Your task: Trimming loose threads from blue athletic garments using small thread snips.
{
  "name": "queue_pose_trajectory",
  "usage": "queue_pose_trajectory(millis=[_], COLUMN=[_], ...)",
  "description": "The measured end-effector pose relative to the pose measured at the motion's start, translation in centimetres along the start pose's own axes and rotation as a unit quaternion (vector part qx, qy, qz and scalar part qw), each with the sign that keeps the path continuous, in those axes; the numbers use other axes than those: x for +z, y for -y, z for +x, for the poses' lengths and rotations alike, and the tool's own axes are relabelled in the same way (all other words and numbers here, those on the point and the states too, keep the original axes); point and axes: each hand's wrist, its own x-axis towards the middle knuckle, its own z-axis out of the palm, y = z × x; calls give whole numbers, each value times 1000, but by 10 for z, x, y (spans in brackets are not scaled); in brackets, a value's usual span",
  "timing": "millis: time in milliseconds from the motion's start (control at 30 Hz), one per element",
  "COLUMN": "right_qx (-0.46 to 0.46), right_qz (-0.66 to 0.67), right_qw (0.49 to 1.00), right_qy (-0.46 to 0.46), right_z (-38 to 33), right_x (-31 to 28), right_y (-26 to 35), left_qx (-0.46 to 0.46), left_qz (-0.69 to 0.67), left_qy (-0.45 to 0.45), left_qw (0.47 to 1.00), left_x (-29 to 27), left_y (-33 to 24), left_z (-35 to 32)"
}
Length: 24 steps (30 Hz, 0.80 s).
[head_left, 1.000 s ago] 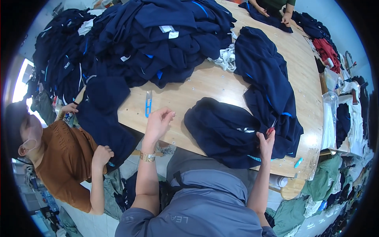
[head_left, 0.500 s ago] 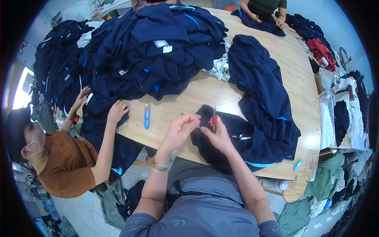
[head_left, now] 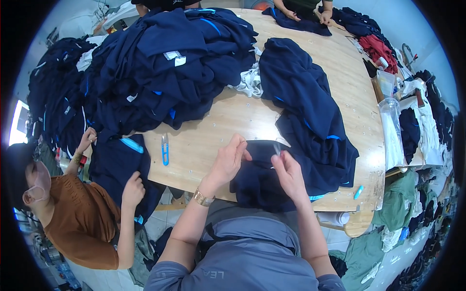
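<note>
A navy garment [head_left: 257, 184] lies at the table's near edge in front of me, its top edge beside my fingers. My left hand [head_left: 227, 162] is pinched closed at its left side; whatever is between the fingertips is too small to make out. My right hand [head_left: 290, 177], over the cloth's right part, grips small thread snips [head_left: 277, 148], blurred, blades pointing away from me. The red on their handle shows in the earlier frame. Just right lies a longer navy garment [head_left: 310, 97] with bright blue trim, stretching toward the far side.
A big heap of navy garments [head_left: 160, 63] covers the far left. Blue snips [head_left: 165, 150] and a light-blue tool [head_left: 358, 192] lie on the table [head_left: 233, 121]. At left, a masked co-worker [head_left: 82, 208] handles navy cloth; another person's hands [head_left: 310, 17] work at the far side.
My hands have moved apart, the right one going right and toward me with the snips. The view has shifted slightly. The co-worker's near hand has drawn back, and light-blue trim now shows there.
</note>
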Motion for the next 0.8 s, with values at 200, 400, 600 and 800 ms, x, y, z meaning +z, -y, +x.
queue_pose_trajectory(millis=[200,400,600,800], right_qx=[-12,-45,-52,-48], right_qz=[-242,-309,-315,-304], right_qw=[954,931,929,936], right_qy=[178,188,188,169], right_z=[-19,-22,-23,-19], right_x=[0,8,10,4], right_y=[32,38,38,35], left_qx=[4,-13,2,-36], left_qz=[-41,-39,-36,-78], left_qy=[34,61,43,28], left_qw=[999,997,998,996], left_x=[-5,-8,-7,-14], left_y=[0,-5,-4,0], left_z=[5,2,2,7])
